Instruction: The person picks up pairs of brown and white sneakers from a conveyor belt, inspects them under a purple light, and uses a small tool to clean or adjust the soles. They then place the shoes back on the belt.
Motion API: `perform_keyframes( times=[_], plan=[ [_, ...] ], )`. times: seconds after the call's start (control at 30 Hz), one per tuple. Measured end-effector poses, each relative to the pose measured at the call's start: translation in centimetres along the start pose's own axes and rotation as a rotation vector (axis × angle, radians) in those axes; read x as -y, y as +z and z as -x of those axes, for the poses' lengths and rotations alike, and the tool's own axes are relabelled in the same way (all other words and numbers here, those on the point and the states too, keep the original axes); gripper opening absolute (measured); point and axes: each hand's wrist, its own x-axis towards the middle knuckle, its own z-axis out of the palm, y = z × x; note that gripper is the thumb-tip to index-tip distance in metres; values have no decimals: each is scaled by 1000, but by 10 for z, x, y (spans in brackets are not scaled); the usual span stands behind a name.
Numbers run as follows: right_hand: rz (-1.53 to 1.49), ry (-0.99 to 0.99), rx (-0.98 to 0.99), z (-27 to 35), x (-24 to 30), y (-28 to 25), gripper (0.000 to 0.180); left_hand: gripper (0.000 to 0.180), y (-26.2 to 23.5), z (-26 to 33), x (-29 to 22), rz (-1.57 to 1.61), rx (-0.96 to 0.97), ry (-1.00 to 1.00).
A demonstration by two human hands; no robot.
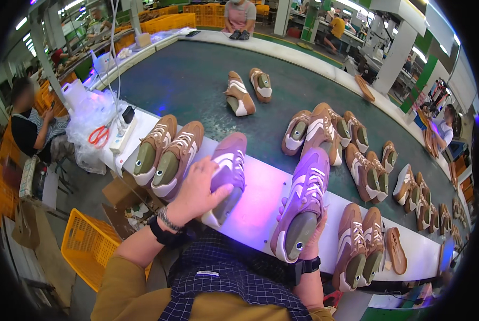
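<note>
Marking the right hand's (316,238) sneaker (307,184) is a round emblem (299,246).

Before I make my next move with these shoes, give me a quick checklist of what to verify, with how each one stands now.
1. Right hand free: not ok; it holds the right shoe.
2. Left hand firmly gripping the left shoe: cannot tell; the thumb overlaps the shoe, but the grip is unclear.
3. The two shoes apart: ok; the white board shows between them.
4. White laces on the right shoe: ok; they cross its front.
5. Undersides of both shoes sound: cannot tell; they are hidden.
6. Red-handled scissors away from the hands: ok; they lie off to the left, near the power strip.
</note>
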Motion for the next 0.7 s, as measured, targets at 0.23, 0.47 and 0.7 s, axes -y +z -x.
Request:
perform_keyframes(
  times=[0.23,0.47,0.7],
  plan=[
    [0,64,-26,3,-2,-7,94,64,53,-25,16,575,244,-257],
    [68,13,-66,-6,-4,-45,90,54,34,-11,2,1428,424,-468],
    [88,101,122,13,-1,-9,99,75,36,29,-3,1793,448,-349]
  ],
)
